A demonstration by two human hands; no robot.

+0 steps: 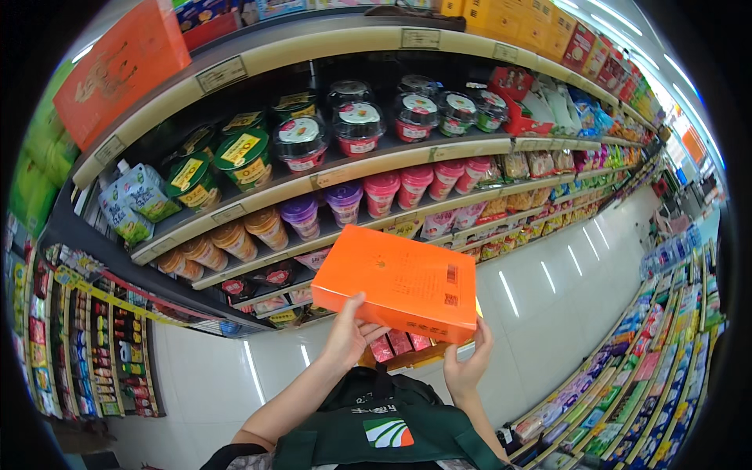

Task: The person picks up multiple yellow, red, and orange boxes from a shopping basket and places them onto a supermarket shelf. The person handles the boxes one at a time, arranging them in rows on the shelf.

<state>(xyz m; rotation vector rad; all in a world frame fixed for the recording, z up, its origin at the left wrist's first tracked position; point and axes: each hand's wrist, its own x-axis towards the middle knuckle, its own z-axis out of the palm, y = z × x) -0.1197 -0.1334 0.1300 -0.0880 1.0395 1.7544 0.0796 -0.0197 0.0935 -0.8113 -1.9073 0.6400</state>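
A flat orange gift box (390,276) with a printed code is held tilted in front of my chest. My left hand (348,335) grips its near left edge, thumb on the side and fingers underneath. At the near right corner my right hand (470,355) has its thumb and fingers on the box. A bit of yellow shows behind that corner. Below the box, partly hidden by it, an open carton (405,346) holds red packs. Another orange box (120,70) stands on the upper shelf at the left.
Ahead is a store shelf (376,164) with lidded plastic bowls (358,120), green tubs (242,154), pink cups (382,191) and pouches (144,191). Yellow boxes (517,20) line its top. More stocked shelves (617,376) stand at the right, with bottled water packs (670,249) beyond. Tiled floor (523,305) runs between.
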